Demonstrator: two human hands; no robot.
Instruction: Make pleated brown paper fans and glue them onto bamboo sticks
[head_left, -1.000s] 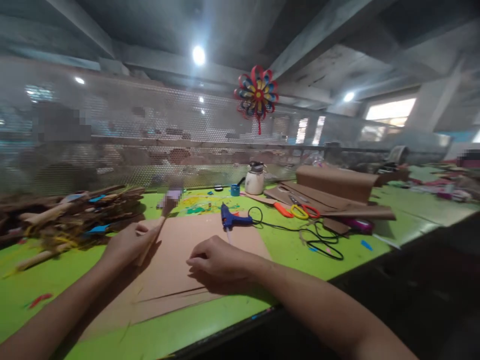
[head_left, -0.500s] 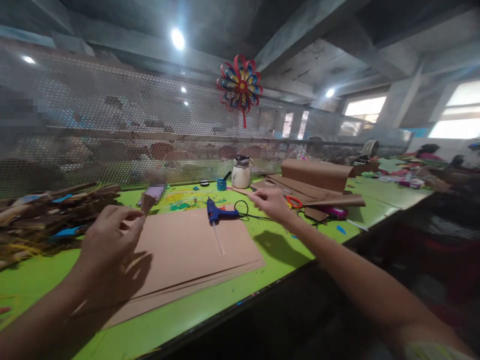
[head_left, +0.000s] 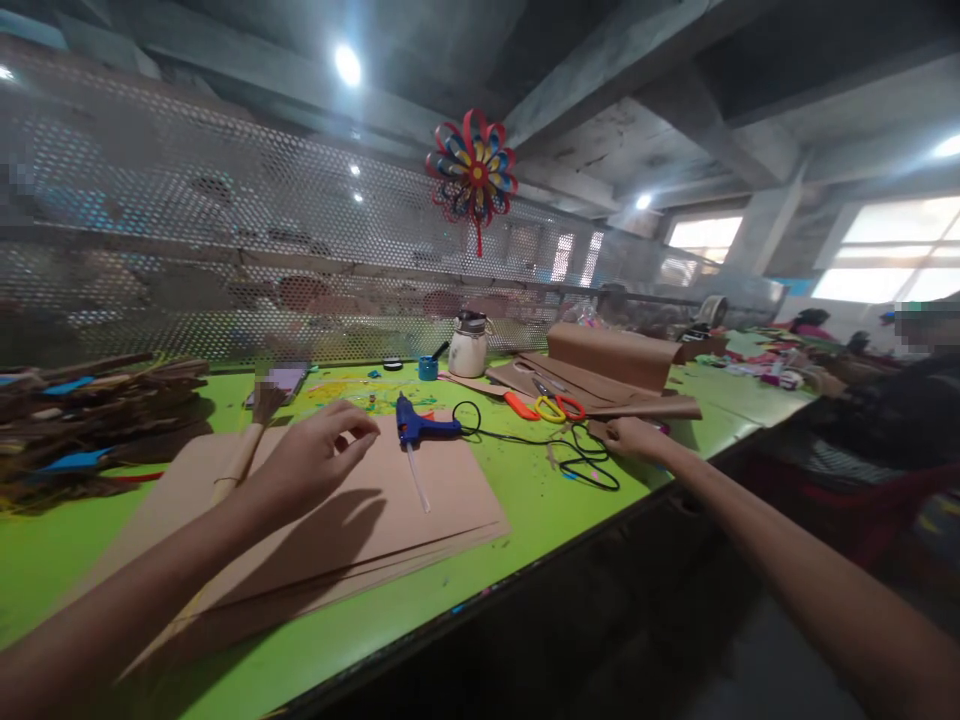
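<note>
My left hand (head_left: 322, 452) hovers over a stack of brown paper sheets (head_left: 442, 490), its fingers loosely curled with a gap to the thumb and nothing between them. Just right of it, a blue glue gun (head_left: 427, 426) with a clear glue stick lies on the sheets. A pale stick-like piece with a dark frayed top (head_left: 244, 455) lies partly behind my left forearm. At the right, the fingers of my right hand (head_left: 634, 440) are closed on a small brown paper piece (head_left: 598, 430), beside the black cord (head_left: 592, 470).
Scissors with yellow and red handles (head_left: 551, 408) and an orange-handled tool (head_left: 520, 405) lie by the brown paper roll (head_left: 615, 357). A white jug (head_left: 469, 350) and blue jar (head_left: 428, 368) stand behind. Dark scraps (head_left: 97, 420) heap up left. A person (head_left: 892, 400) is at far right.
My left hand has moved right, leaving the frayed stick on the sheets. My right hand has gone right, from near the scissors to the small brown paper piece. The view has turned slightly right.
</note>
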